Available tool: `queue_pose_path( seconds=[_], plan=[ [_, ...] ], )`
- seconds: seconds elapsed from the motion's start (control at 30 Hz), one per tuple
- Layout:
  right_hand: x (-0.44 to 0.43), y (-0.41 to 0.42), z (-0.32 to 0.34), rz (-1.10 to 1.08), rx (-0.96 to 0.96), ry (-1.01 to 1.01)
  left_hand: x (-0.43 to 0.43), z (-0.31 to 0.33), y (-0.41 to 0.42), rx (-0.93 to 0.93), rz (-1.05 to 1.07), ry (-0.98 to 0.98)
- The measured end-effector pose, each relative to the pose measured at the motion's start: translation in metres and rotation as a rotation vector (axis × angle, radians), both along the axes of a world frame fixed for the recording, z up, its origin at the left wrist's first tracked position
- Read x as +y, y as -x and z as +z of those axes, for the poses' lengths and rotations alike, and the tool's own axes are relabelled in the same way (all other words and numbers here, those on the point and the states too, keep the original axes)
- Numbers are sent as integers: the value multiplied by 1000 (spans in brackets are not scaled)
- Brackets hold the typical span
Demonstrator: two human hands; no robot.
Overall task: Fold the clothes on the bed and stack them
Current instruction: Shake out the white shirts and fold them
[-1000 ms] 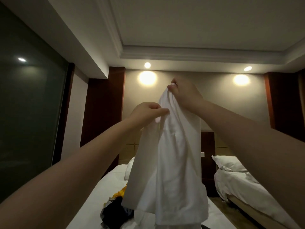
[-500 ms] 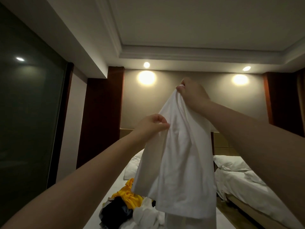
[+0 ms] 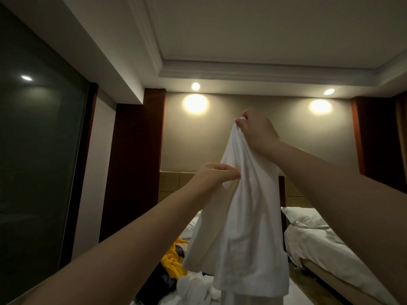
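shirt (image 3: 244, 216) dangling over the bed (image 3: 295, 289) | right hand (image 3: 256, 130) pinches the top, left hand (image 3: 214, 178) grips an edge lower | pile (image 3: 176, 267) underneath | risk: hem could snag the pile and drag stuff

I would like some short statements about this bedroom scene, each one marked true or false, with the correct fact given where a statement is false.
1. The left hand and the right hand both hold the white garment in the air. True.
2. The right hand grips the garment lower than the left hand. False: the right hand grips the top, and the left hand pinches it lower down.
3. A yellow garment lies on the bed below. True.
4. The white garment lies folded flat on the bed. False: it hangs unfolded from the hands.
5. A second bed with a white pillow stands to the right. True.
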State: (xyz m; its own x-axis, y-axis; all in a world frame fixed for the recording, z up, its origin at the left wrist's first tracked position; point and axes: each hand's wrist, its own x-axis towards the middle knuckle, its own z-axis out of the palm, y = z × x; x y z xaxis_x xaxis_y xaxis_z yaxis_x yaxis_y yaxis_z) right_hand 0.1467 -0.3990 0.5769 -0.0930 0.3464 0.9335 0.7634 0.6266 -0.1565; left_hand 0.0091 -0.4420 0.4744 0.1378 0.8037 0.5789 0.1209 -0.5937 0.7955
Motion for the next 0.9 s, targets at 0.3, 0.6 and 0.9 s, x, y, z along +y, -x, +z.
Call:
queue_pose_path(
  seconds=[0.3, 0.6, 0.9],
  plan=[
    [4, -16, -4, -26, 35, 44, 0, 1, 8, 89, 152, -105],
    [4, -24, -6, -28, 2, 66, -9, 20, 42, 53, -227, 163],
    [2, -17, -4, -86, -45, 58, -8, 8, 25, -160, -124, 80]
  ],
)
